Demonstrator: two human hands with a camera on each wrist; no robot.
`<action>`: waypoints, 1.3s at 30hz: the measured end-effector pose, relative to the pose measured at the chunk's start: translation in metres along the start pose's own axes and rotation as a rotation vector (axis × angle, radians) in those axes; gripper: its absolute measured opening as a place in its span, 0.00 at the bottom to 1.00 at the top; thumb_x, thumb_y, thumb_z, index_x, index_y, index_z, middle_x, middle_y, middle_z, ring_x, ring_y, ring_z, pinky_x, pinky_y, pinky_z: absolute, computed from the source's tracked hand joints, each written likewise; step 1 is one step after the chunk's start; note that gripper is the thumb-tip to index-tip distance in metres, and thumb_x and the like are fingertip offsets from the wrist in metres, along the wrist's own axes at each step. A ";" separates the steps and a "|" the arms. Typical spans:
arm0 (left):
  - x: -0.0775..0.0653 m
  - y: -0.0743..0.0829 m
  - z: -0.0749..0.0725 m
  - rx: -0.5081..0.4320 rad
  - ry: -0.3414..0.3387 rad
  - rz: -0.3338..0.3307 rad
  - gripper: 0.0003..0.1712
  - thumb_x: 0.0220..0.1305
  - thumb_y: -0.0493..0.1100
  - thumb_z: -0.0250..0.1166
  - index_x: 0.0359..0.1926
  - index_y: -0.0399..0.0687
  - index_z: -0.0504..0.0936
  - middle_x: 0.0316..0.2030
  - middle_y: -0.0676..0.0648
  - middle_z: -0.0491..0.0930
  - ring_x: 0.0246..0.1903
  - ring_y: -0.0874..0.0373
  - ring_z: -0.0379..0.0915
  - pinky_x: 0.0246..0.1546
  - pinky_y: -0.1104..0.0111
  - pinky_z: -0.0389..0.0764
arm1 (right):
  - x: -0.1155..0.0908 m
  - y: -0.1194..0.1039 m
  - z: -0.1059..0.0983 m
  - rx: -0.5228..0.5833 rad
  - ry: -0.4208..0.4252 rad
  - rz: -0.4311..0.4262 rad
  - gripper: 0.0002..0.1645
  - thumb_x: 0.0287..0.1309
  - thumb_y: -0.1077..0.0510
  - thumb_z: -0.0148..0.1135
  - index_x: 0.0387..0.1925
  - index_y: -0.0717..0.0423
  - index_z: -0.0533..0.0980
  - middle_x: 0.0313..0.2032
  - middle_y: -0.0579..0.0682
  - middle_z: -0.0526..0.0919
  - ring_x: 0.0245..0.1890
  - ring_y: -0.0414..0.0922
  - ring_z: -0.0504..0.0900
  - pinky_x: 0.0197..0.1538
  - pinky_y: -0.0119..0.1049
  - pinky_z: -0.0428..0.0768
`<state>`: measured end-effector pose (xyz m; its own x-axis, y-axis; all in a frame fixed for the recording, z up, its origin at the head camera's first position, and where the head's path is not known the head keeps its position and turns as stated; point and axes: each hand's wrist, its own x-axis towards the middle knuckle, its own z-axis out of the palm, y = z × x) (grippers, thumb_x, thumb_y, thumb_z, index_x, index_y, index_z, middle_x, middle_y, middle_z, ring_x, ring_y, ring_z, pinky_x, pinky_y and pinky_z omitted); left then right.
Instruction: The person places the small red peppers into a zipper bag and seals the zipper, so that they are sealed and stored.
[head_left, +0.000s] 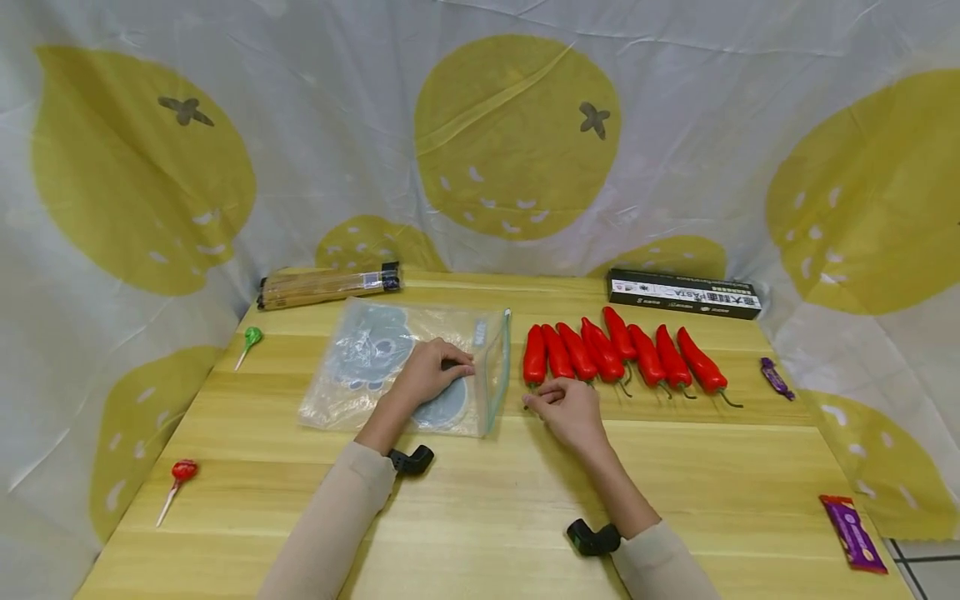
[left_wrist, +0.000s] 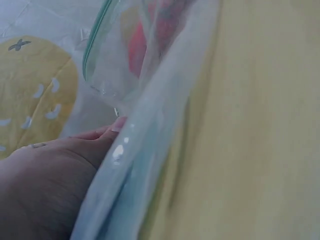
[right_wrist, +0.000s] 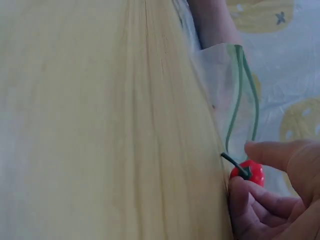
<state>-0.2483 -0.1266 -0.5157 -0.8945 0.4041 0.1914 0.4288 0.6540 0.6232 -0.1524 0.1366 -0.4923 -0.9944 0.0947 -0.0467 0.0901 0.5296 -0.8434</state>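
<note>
A clear zip bag [head_left: 318,400] with a blue cartoon print lies flat, its green-edged mouth facing right and standing apart. My left hand [head_left: 429,372] pinches its upper film near that mouth; the left wrist view shows the fingertips at the film [left_wrist: 150,125]. Several red chili peppers [head_left: 592,342] with green stems lie in a row to the right of the bag. At the stem end of the leftmost chili pepper [head_left: 535,354] is my right hand [head_left: 570,408]. In the right wrist view, thumb and fingers stand apart around that pepper's stem [right_wrist: 232,162].
Behind the bag lies a pack of brown sticks [head_left: 322,287]; a black pasta box [head_left: 682,293] is at the back right. Green [head_left: 252,337] and red lollipops [head_left: 183,471] lie left. A purple candy [head_left: 776,378] and a purple bar [head_left: 853,533] lie right. A patterned curtain [head_left: 330,125] hangs behind.
</note>
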 end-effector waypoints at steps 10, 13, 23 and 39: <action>-0.004 0.004 -0.006 -0.174 0.115 0.036 0.06 0.57 0.52 0.71 0.36 0.61 0.88 0.37 0.57 0.87 0.40 0.63 0.83 0.44 0.69 0.82 | 0.005 -0.002 -0.001 -0.102 0.078 -0.015 0.06 0.53 0.55 0.68 0.25 0.51 0.83 0.22 0.45 0.83 0.24 0.41 0.79 0.30 0.34 0.77; -0.005 0.005 -0.007 -0.253 0.115 0.038 0.08 0.56 0.51 0.71 0.38 0.59 0.89 0.39 0.55 0.87 0.41 0.62 0.83 0.44 0.70 0.83 | 0.001 -0.004 -0.011 -0.084 0.113 -0.010 0.07 0.56 0.55 0.66 0.28 0.53 0.84 0.24 0.46 0.83 0.25 0.41 0.79 0.30 0.33 0.78; -0.012 0.009 -0.009 -0.511 0.115 -0.131 0.12 0.60 0.54 0.68 0.40 0.54 0.87 0.44 0.53 0.86 0.47 0.60 0.81 0.56 0.64 0.78 | -0.014 -0.007 -0.058 -0.062 0.123 -0.145 0.08 0.62 0.56 0.64 0.36 0.57 0.83 0.25 0.53 0.83 0.22 0.45 0.80 0.25 0.31 0.76; -0.018 0.024 -0.003 -0.424 0.170 -0.011 0.09 0.57 0.56 0.71 0.36 0.62 0.88 0.41 0.58 0.86 0.46 0.62 0.81 0.58 0.62 0.75 | 0.024 -0.015 -0.044 -0.078 -0.138 -0.188 0.09 0.62 0.53 0.65 0.37 0.53 0.85 0.26 0.55 0.85 0.24 0.46 0.79 0.28 0.34 0.77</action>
<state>-0.2221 -0.1196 -0.5019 -0.9218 0.2653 0.2826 0.3612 0.3234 0.8746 -0.1755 0.1684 -0.4571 -0.9917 -0.1250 0.0295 -0.0983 0.5911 -0.8006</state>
